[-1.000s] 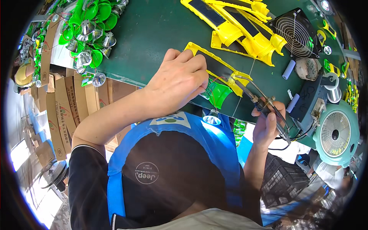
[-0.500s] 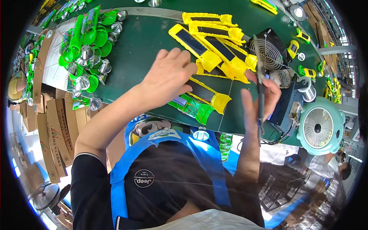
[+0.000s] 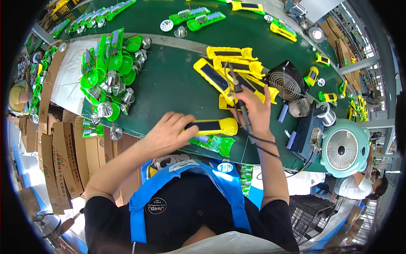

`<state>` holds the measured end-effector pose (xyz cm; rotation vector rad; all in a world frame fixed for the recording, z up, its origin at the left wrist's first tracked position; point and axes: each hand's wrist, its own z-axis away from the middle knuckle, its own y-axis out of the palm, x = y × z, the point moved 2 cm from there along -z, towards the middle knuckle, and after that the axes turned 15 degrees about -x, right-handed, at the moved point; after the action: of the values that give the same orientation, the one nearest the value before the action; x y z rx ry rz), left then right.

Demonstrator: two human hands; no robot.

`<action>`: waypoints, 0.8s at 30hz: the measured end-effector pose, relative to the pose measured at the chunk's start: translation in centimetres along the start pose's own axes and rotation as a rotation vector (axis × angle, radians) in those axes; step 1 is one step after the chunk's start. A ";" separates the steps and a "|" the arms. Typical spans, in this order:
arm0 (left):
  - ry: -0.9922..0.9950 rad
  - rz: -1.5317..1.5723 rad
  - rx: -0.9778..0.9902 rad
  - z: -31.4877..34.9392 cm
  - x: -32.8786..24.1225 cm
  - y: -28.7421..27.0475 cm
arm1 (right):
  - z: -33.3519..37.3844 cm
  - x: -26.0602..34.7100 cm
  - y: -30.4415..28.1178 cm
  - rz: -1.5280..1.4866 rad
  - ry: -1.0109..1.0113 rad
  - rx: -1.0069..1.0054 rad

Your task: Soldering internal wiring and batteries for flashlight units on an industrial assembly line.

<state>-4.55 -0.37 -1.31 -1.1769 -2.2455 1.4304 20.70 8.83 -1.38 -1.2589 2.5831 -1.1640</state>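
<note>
My left hand point(image 3: 169, 132) is closed round the left end of a yellow torch casing point(image 3: 226, 126) with a dark solar panel facing up. Just below that casing lies a green torch half-shell point(image 3: 222, 144) with a circuit board and a blue cell, partly covered. A silver reflector point(image 3: 225, 167) hangs at the table edge beside it. My right hand point(image 3: 256, 108) grips a soldering iron point(image 3: 243, 108), its tip pointing up and away over a pile of yellow casings point(image 3: 237, 65). The iron's black cable runs along my right forearm.
Green shells with silver reflectors point(image 3: 112, 82) are heaped at the left. To the right stand a black fan point(image 3: 287, 82), a blue soldering station point(image 3: 302, 135), a solder spool point(image 3: 326, 114) and a mint fan point(image 3: 347, 148). Blue cells point(image 3: 283, 113) lie near the station.
The near yellow casing, inside up before, now shows its solar panel, with my left hand on its end. My right hand has moved left with the soldering iron, its fingers now closed round it.
</note>
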 end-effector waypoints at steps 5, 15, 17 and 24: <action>-0.276 0.156 -0.330 5.9 -0.1 -1.9 | -0.2 0.8 1.1 -0.020 -0.109 -0.130; -0.636 0.229 -1.022 -5.9 9.0 -3.0 | 0.2 0.3 1.4 -0.117 0.046 -0.241; -0.502 0.220 -0.934 -12.2 12.1 -1.1 | 0.3 0.4 0.1 -0.161 0.023 -0.321; -0.513 0.010 -0.514 -24.3 20.8 10.1 | 4.5 0.5 -5.7 -0.078 0.082 -0.315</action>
<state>0.83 32.74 -2.20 -1.0231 -3.1040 1.3079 25.63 3.51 -0.79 -1.4047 2.8898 -0.8577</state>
